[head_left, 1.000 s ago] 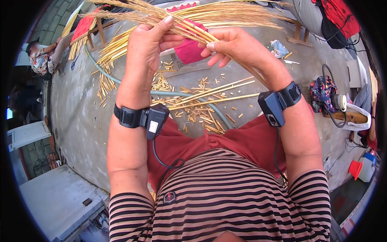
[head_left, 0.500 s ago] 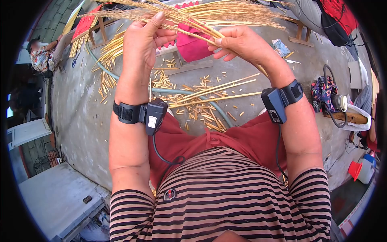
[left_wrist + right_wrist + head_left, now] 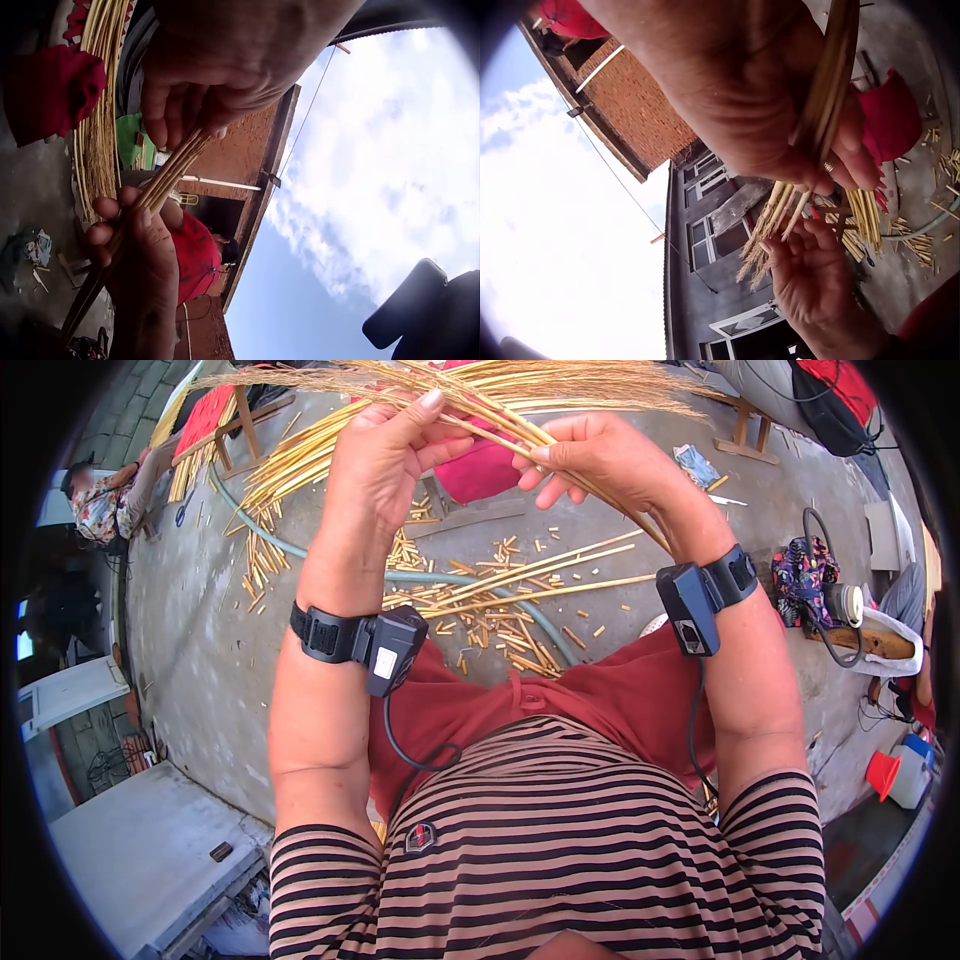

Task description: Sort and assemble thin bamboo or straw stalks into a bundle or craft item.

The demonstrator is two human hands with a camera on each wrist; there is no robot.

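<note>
My right hand (image 3: 600, 460) grips a slim bundle of dry broom-straw stalks (image 3: 622, 505), thumb laid along the top and the lower ends slanting back past the wrist. Across from it, my left hand (image 3: 385, 460) pinches stalks near their feathery heads between thumb and fingers. Toward the left hand the stalks fan apart, with a thin one lying below the others. In the left wrist view, the bundle (image 3: 172, 169) runs between both hands. Seed heads (image 3: 754, 259) hang beside the left thumb in the right wrist view. A ring shows on a right finger.
A large pile of long straw (image 3: 300, 470) lies beyond the hands, near a pink cloth (image 3: 475, 475). Cut stalk pieces (image 3: 520, 640) and a grey-green hose (image 3: 540, 615) lie on the concrete floor. A wooden stand (image 3: 745, 440) is at right; another person (image 3: 100, 500) sits far left.
My left hand first shifts slightly left, then comes back right, closer to my right hand. The stalks between them move with it, and the right hand keeps its grip.
</note>
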